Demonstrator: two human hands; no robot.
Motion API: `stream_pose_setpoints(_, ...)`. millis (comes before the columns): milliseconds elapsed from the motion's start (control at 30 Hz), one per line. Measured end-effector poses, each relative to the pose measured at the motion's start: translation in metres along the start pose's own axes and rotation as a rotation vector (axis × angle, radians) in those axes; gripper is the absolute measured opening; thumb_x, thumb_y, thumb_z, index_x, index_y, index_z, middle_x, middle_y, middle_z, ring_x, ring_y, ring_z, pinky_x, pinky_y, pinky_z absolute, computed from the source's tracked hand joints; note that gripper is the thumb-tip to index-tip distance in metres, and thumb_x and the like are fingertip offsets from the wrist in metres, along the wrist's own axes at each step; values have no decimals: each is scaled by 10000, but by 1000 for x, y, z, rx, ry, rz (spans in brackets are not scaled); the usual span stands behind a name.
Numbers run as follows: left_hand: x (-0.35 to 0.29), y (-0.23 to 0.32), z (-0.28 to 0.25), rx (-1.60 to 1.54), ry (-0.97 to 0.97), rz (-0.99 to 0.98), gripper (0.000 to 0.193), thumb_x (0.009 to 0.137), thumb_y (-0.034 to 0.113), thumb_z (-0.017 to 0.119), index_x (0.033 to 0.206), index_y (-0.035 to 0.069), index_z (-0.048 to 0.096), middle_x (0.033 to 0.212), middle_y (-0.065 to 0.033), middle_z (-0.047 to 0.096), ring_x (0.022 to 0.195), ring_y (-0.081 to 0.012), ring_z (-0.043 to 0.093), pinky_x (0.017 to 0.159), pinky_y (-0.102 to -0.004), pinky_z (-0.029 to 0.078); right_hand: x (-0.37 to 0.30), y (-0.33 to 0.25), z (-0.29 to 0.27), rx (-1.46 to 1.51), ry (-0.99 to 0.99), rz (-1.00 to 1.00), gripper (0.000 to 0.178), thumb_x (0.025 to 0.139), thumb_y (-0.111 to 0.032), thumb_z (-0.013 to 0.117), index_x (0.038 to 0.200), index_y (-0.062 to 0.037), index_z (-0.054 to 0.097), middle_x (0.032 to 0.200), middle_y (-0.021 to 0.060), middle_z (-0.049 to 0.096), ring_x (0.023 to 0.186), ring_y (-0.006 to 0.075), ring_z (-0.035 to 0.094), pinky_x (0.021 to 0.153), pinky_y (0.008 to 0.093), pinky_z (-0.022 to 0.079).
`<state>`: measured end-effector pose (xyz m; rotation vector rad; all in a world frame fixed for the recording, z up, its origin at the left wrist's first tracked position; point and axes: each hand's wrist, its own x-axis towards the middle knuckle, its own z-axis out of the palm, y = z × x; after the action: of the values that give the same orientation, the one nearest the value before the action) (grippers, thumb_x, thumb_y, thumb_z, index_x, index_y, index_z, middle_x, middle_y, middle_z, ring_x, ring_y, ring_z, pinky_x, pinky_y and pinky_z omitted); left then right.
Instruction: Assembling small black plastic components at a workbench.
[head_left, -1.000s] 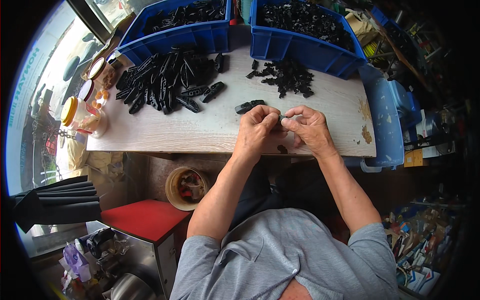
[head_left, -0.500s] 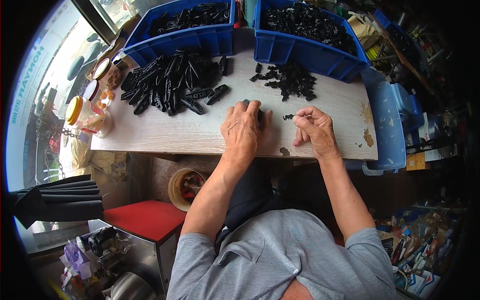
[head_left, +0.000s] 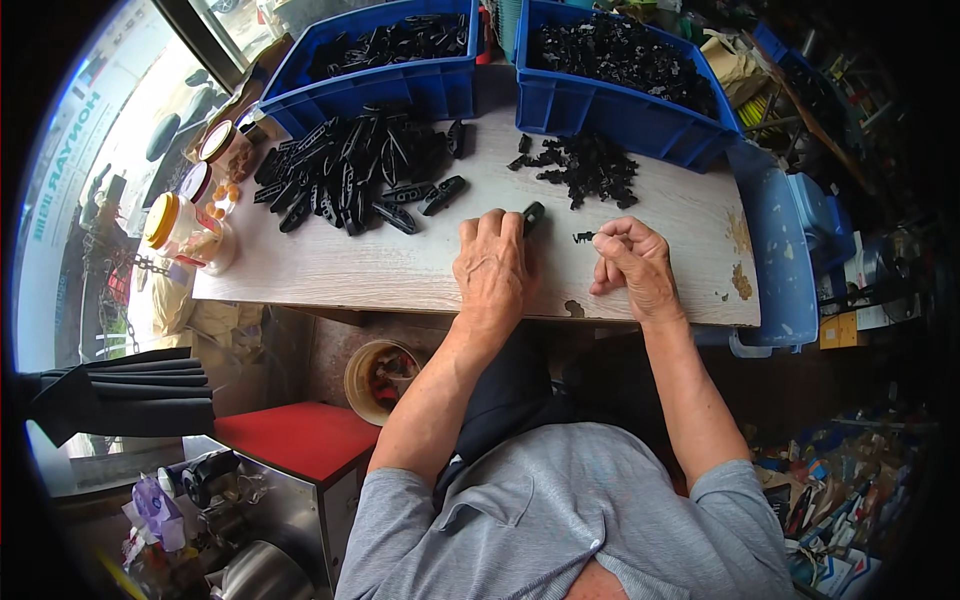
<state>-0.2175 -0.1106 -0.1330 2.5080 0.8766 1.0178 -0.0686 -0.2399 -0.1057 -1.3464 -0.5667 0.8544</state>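
Observation:
My left hand (head_left: pixel 490 265) is curled over the near part of the table, closed on a long black plastic part (head_left: pixel 534 213). One end of that part sticks out past my fingers; the rest is hidden under them. To its right, my right hand (head_left: pixel 637 262) pinches a small toothed black plastic clip (head_left: pixel 584 238) between thumb and forefinger. The two pieces are apart. Beyond my left hand lies a heap of long black parts (head_left: pixel 345 170), with a few loose ones at its near edge. A pile of small black clips (head_left: pixel 592 172) lies beyond my right hand.
Two blue bins, one of long parts (head_left: pixel 425 85) and one of small clips (head_left: pixel 650 115), stand along the back of the pale wooden table (head_left: pixel 330 270). Lidded jars (head_left: pixel 183 225) line the left edge. A bucket (head_left: pixel 360 385) and a red-topped cabinet (head_left: pixel 290 440) are below.
My left hand has turned slightly, and more of the long part's end shows beyond its fingers. My right hand stays nearly in place with the clip. The whole view has shifted slightly.

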Motion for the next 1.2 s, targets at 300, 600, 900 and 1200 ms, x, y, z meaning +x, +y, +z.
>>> stream_pose_setpoints(300, -5, 4, -2, -412, -51, -72, 238, 853, 52, 633, 1082, 40, 573, 912, -143, 641, 779, -294, 604, 697, -374, 506, 0, 2, -2, 52, -4, -16, 117, 872, -161, 712, 929, -78, 652, 520, -11, 473, 490, 111, 538, 444, 299, 538)
stream_pose_setpoints(600, 2, 40, -4, -1395, -489, -564, 238, 920, 96, 631, 1119, -17, 563, 803, -60, 661, 659, -113, 666, 528, -242, 553, 0, 7, -12, 74, -29, -77, 108, 849, -116, 744, 921, -69, 679, 614, -25, 562, 511, 73, 506, 534, 255, 505)
stream_pose_setpoints(900, 3, 37, 8, -1385, -435, -573, 214, 917, 138, 638, 1032, -40, 612, 757, -41, 644, 602, -86, 620, 533, -224, 525, 2, 4, -12, 41, -46, -33, 130, 838, -115, 765, 930, -65, 688, 679, -26, 606, 530, 52, 503, 532, 200, 435)
stream_pose_setpoints(1200, 14, 45, -1, -1377, -416, -791, 222, 905, 171, 648, 930, -50, 634, 728, -55, 630, 586, -86, 595, 542, -218, 512, 1, 0, -9, 39, -46, -23, 115, 854, -132, 755, 927, -76, 686, 658, -34, 597, 508, 42, 475, 491, 192, 392)
